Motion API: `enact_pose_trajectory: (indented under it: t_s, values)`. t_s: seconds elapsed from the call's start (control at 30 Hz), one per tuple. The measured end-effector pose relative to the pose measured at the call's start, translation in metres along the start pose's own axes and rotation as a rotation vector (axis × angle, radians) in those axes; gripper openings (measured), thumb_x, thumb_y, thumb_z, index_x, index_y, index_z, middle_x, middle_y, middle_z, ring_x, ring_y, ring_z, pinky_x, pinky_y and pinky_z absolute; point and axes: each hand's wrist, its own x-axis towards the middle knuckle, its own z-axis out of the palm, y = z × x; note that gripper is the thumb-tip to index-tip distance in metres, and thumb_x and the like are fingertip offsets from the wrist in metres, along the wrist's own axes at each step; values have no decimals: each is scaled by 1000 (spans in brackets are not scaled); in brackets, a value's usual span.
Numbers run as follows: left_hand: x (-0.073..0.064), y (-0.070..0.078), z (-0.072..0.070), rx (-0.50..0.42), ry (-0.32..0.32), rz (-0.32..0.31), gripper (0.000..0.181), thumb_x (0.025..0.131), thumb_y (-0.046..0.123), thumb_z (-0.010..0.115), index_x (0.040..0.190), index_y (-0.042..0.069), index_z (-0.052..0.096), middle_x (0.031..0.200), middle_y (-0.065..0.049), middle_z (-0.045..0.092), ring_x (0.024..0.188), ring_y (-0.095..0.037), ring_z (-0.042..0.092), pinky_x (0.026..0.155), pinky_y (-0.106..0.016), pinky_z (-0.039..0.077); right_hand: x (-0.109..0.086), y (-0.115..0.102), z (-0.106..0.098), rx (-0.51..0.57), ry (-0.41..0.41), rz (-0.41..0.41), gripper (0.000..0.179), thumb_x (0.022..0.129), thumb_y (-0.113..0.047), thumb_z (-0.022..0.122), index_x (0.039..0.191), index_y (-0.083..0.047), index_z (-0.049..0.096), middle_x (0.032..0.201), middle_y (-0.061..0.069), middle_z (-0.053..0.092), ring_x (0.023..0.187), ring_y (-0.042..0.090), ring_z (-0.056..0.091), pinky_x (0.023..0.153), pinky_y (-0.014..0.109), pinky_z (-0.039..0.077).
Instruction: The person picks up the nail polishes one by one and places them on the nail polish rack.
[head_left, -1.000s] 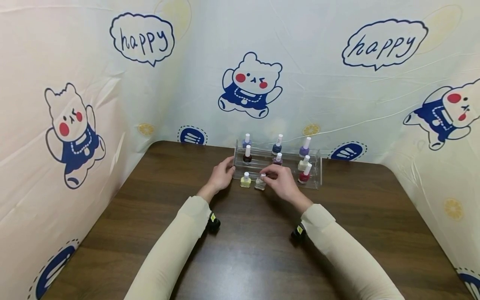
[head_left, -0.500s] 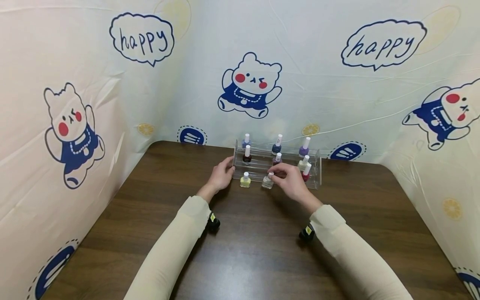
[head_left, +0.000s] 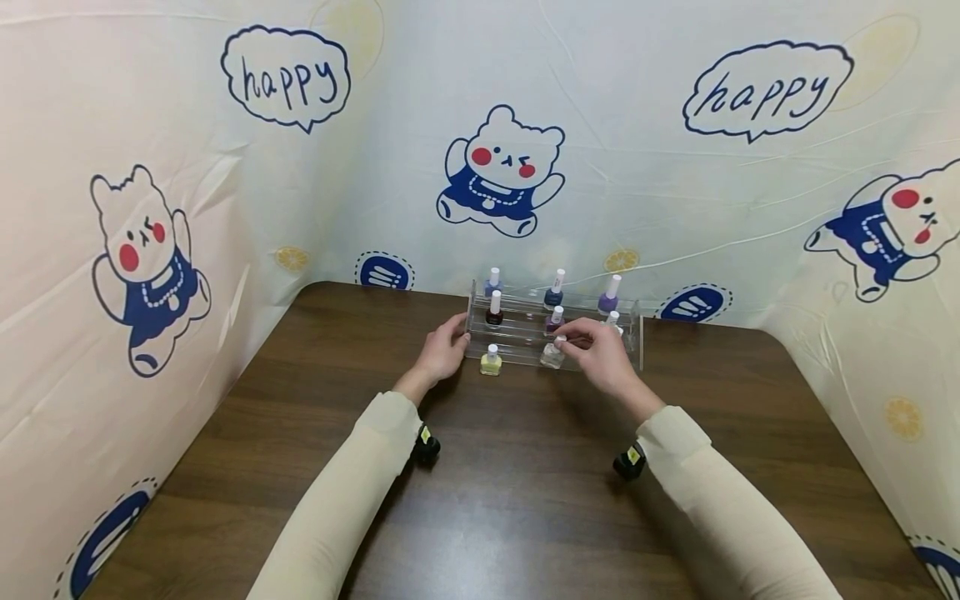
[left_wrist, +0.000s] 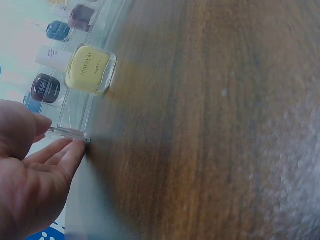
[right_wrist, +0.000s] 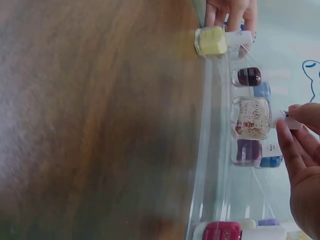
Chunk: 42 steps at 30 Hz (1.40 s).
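My right hand (head_left: pixel 606 357) pinches the white cap of a clear glitter nail polish bottle (right_wrist: pixel 251 118) between thumb and fingers. The bottle is upright at the front of the clear acrylic rack (head_left: pixel 517 342); I cannot tell whether its base touches the lowest tier. My left hand (head_left: pixel 442 350) grips the rack's left end panel, thumb on one side and fingers on the other. A yellow nail polish bottle (left_wrist: pixel 91 69) stands at the rack's front left edge. A red one (right_wrist: pixel 222 231) at the front right is hidden behind my right hand in the head view.
On the back tier stand light blue (head_left: pixel 492 285), dark blue (head_left: pixel 554 294) and purple (head_left: pixel 608 302) bottles. Dark red (head_left: pixel 494 316) and plum (head_left: pixel 552 324) ones occupy the middle tier, with a pale one beside my right hand. The brown wooden table (head_left: pixel 480 483) meets a printed cloth backdrop behind.
My right hand has carried the glitter bottle to the right and back, from beside the yellow bottle to the rack's front middle. It now covers the red bottle. My left hand stays put.
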Motion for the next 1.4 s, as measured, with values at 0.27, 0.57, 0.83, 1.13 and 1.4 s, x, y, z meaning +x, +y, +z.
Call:
enact_pose_trajectory:
  t_s: [0.27, 0.57, 0.83, 1.13, 1.4]
  values:
    - [0, 0, 0, 0, -4, -5, 52, 107, 10, 51, 158, 11, 38, 146, -19, 56, 138, -35, 50, 119, -48, 35, 5, 2, -9, -8, 40, -24, 15, 94, -2, 73, 108, 3, 75, 106, 15, 74, 96, 27, 73, 83, 37, 62]
    - [0, -1, 1, -22, -2, 1, 52, 106, 10, 51, 157, 11, 40, 146, -19, 57, 136, -36, 52, 119, -48, 35, 10, 9, -9, -34, 56, -44, 14, 95, -3, 72, 108, 1, 75, 107, 15, 74, 96, 27, 73, 84, 40, 62]
    - [1, -1, 1, -17, 1, 5, 50, 107, 10, 51, 156, 11, 41, 146, -19, 57, 137, -35, 52, 118, -46, 37, 14, 13, -5, -51, 53, -76, 14, 94, -1, 72, 107, 3, 75, 106, 17, 74, 94, 28, 73, 82, 41, 62]
    - [1, -1, 1, -17, 5, 6, 50, 106, 9, 51, 156, 11, 42, 146, -19, 57, 136, -35, 53, 118, -46, 37, 18, 18, 1, -58, 38, -90, 16, 93, 3, 72, 108, 5, 74, 107, 19, 74, 94, 32, 73, 82, 42, 62]
    - [1, -1, 2, -17, -1, 0, 50, 107, 10, 50, 156, 11, 41, 146, -19, 57, 136, -35, 53, 117, -46, 38, 20, 25, 8, -44, 26, -89, 15, 92, 2, 72, 107, 6, 74, 106, 20, 74, 94, 32, 73, 82, 41, 62]
